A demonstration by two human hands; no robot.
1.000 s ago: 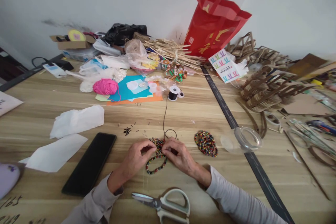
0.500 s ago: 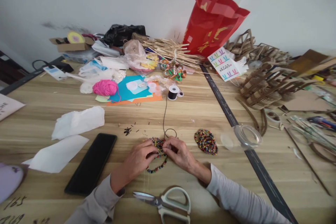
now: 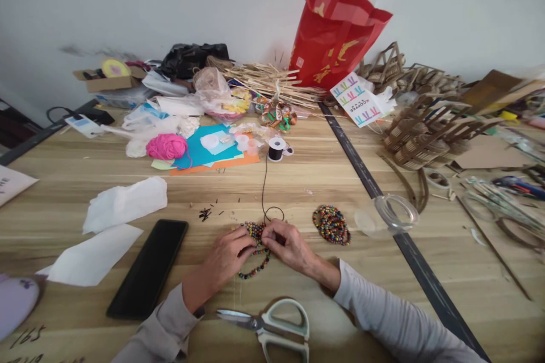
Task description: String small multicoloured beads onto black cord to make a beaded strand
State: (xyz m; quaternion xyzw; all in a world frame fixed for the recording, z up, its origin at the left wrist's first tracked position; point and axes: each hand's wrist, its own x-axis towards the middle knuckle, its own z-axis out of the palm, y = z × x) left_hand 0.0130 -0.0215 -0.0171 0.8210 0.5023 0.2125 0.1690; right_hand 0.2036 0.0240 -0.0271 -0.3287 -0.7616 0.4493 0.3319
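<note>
My left hand (image 3: 225, 258) and my right hand (image 3: 288, 244) meet at the middle of the wooden table (image 3: 323, 181), both pinched on a strand of multicoloured beads (image 3: 255, 267) that loops toward me below my fingers. More loose beads (image 3: 256, 231) lie just beyond my fingertips. A black cord (image 3: 264, 187) runs from my hands back to a small black thread spool (image 3: 276, 149). To the right of my right hand sits a pile of finished bead strands (image 3: 331, 224).
White-handled scissors (image 3: 272, 324) lie near the front edge between my forearms. A black phone (image 3: 149, 266) and white paper sheets (image 3: 124, 199) lie at left. A clear round lid (image 3: 394, 212) is at right. Pink yarn (image 3: 167, 146), coloured paper, a red bag (image 3: 334, 39) and cardboard strips fill the back.
My hands have drawn closer together over the beads, and the loop of beads under them has become shorter. The view has shifted slightly.
</note>
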